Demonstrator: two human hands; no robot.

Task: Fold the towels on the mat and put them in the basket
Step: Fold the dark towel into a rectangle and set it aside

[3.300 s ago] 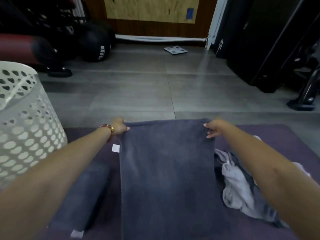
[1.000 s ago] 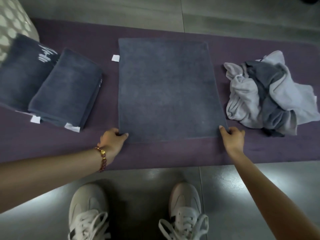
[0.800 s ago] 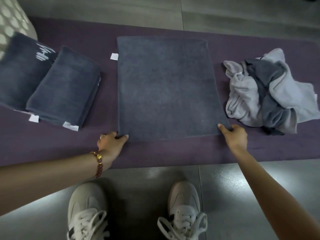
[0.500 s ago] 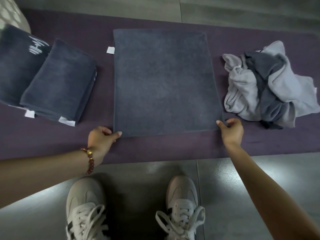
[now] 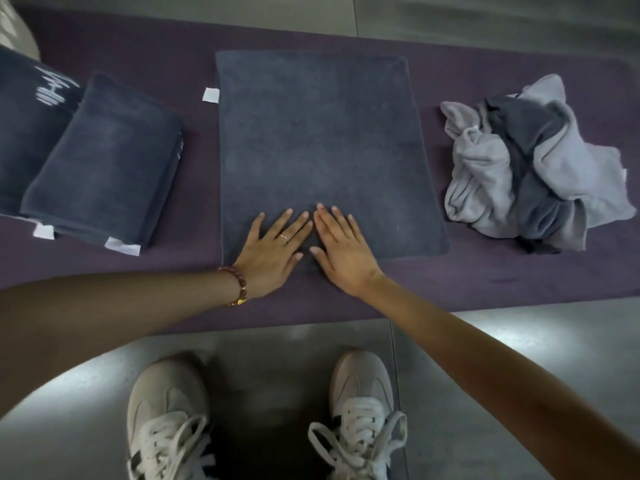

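Note:
A dark grey towel [image 5: 322, 140], folded into a flat rectangle, lies in the middle of the purple mat [image 5: 485, 282]. My left hand [image 5: 273, 251] and my right hand [image 5: 343, 251] lie flat side by side on its near edge, fingers straight and pressing down. Left of it sit two folded dark towels, one [image 5: 104, 164] beside the other [image 5: 24, 133], which carries white lettering. A crumpled heap of light and dark grey towels [image 5: 530, 168] lies at the right. A sliver of the white basket [image 5: 14, 29] shows at the top left corner.
Grey floor tiles [image 5: 502, 341] lie in front of and behind the mat. My two white sneakers [image 5: 360, 410] stand on the floor just before the mat's near edge. Small white labels stick out from the towels.
Both hands let go of the towel's near corners and moved inward to its near middle, now lying flat on it. Earlier the towel's far edge was held, with the view looking forward.

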